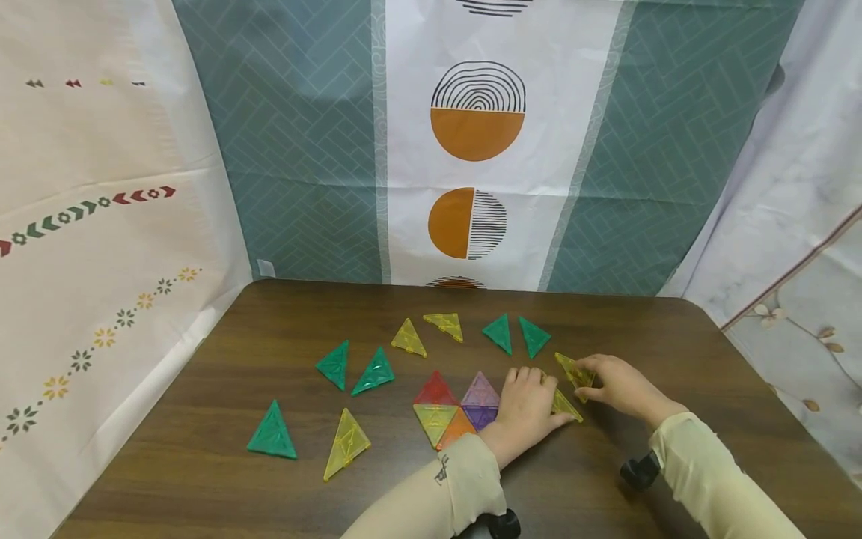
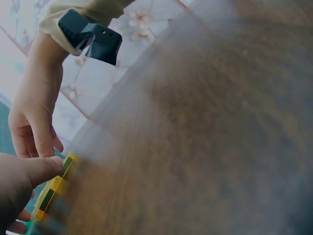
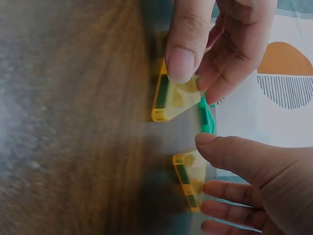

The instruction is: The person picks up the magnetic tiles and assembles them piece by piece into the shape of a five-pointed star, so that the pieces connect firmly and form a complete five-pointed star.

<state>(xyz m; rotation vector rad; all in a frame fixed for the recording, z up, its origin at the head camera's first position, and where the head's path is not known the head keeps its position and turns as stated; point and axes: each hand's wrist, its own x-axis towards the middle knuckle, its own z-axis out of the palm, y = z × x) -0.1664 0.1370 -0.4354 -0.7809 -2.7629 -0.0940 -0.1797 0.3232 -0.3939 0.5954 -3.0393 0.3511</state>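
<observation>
My left hand pinches a yellow triangular magnetic tile, its thumb against the near edge and fingertips on the far side. In the right wrist view that thumb covers part of the tile. To the right, my right hand holds a second yellow triangular tile between thumb and fingers. These two tiles lie close together but apart. Beside my left hand, red, yellow, orange, purple and lilac triangles join edge to edge; my left hand hides their right side.
Green triangles lie in pairs behind and left of the joined shape. Yellow triangles lie at the back. A larger green triangle and a long yellow triangle lie on the left of the brown table. Curtains surround the table.
</observation>
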